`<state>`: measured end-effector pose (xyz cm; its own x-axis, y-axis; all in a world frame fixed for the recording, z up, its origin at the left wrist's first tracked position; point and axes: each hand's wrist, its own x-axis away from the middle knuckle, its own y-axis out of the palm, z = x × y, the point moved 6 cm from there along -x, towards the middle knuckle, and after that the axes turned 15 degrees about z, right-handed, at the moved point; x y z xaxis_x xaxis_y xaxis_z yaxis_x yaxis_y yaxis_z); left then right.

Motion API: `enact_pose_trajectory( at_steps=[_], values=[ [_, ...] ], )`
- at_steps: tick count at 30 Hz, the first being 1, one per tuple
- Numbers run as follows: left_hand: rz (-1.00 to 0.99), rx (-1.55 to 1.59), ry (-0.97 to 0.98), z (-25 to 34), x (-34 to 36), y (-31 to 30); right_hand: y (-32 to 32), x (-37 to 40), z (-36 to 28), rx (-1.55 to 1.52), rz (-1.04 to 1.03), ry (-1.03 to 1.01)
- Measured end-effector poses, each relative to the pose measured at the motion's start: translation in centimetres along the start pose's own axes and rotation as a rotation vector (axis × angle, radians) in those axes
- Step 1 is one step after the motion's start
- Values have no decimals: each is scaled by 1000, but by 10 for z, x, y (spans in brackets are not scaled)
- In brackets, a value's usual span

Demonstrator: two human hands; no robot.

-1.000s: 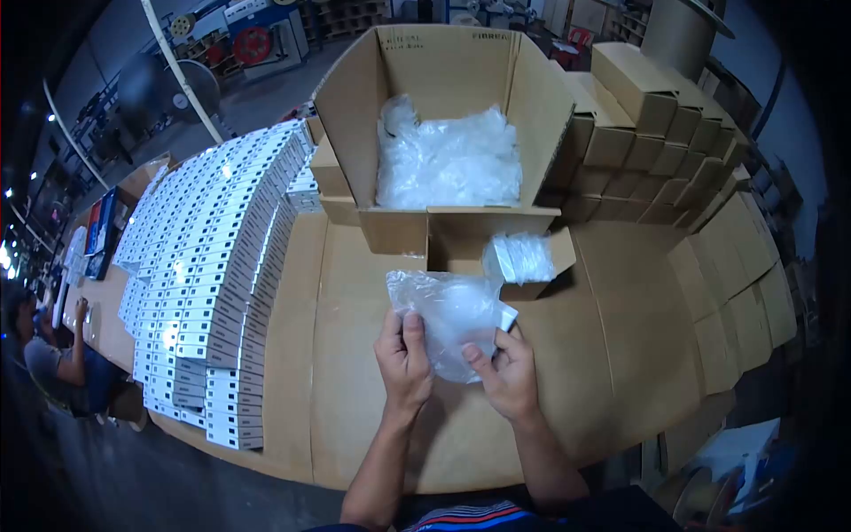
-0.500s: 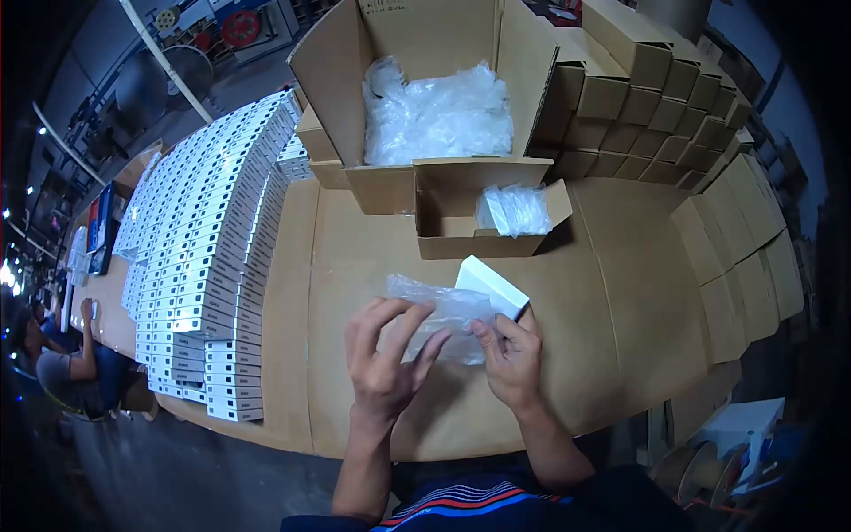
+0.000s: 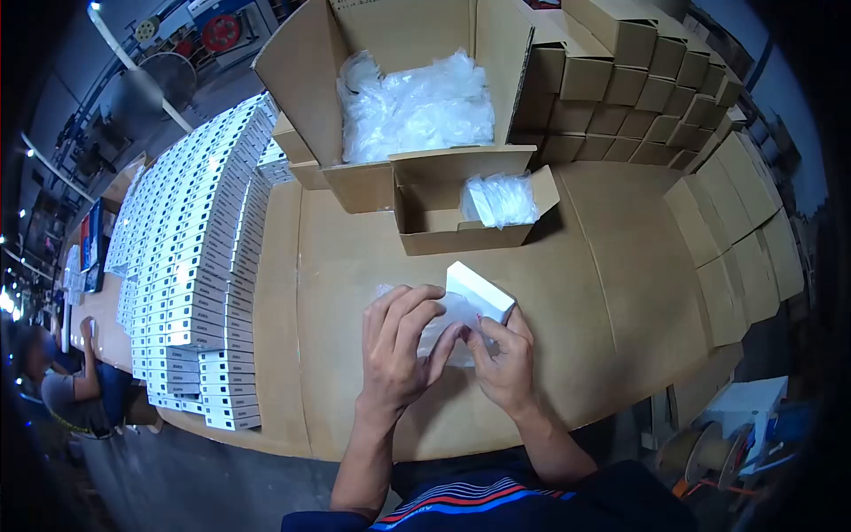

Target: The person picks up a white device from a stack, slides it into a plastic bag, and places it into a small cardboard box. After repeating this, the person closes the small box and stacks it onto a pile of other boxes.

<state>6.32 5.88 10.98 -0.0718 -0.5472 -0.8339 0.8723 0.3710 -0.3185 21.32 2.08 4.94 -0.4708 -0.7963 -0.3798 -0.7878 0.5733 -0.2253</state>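
Note:
A white box (image 3: 480,289) rests in my right hand (image 3: 507,361), whose thumb also pinches a clear plastic bag. My left hand (image 3: 396,348) has its thumb and fingertips on the same clear plastic bag (image 3: 459,312), which hangs between both hands, partly hidden by the fingers. Just beyond my hands stands an open small carton (image 3: 443,241) with white, plastic-wrapped items (image 3: 501,200) at its right end. Behind it a large open carton (image 3: 434,22) holds a heap of clear plastic bags (image 3: 417,111).
Rows of white boxes (image 3: 191,239) are stacked at the left of the cardboard-covered table (image 3: 346,266). Brown cartons (image 3: 620,84) are piled at the back right, flattened ones (image 3: 740,222) at the right edge. A person (image 3: 75,381) sits at the far left.
My left hand has moved right and closed on the plastic, its thumb now close to my right thumb. The bag is bunched nearer the white box. The whole view has shifted slightly.

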Motion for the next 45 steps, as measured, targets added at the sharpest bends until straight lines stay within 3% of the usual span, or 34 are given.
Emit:
enact_pose_trajectory(
  at_steps=[11, 14, 18, 22, 25, 29, 30, 33, 34, 37, 40, 45],
  values=[
    [-100, -120, 9, -8, 0, 14, 0, -6, -4, 18, -29, -88],
    [-93, -151, -34, -16, -6, 14, 0, -6, -3, 66, -157, -181],
    [-284, -52, -427, -47, 1, 19, -6, -2, 1, 86, -261, -100],
    [-375, -2, -439, -63, 1, 22, -12, 0, 8, 122, -335, 4],
    [-376, 150, -695, -63, -4, 17, -16, 1, 17, 168, -322, 12],
    [-114, 294, -793, -87, 11, 12, -17, 2, 22, 115, -257, 34],
    [-55, 502, -800, -110, 26, 5, -16, 3, 23, 85, -233, 48],
    [513, 632, -801, -113, 32, 1, -18, 4, 31, 68, -129, 137],
    [415, 889, -905, -113, 48, 6, -16, 7, 42, -17, -68, 136],
    [110, 866, -1048, -85, 88, 23, -14, 9, 49, -48, -22, 118],
    [-169, 703, -1096, -63, 92, 22, -11, 13, 47, 33, -102, 80],
    [-160, 543, -936, -68, 97, 20, -10, 9, 33, -195, -136, 148]
  ],
)
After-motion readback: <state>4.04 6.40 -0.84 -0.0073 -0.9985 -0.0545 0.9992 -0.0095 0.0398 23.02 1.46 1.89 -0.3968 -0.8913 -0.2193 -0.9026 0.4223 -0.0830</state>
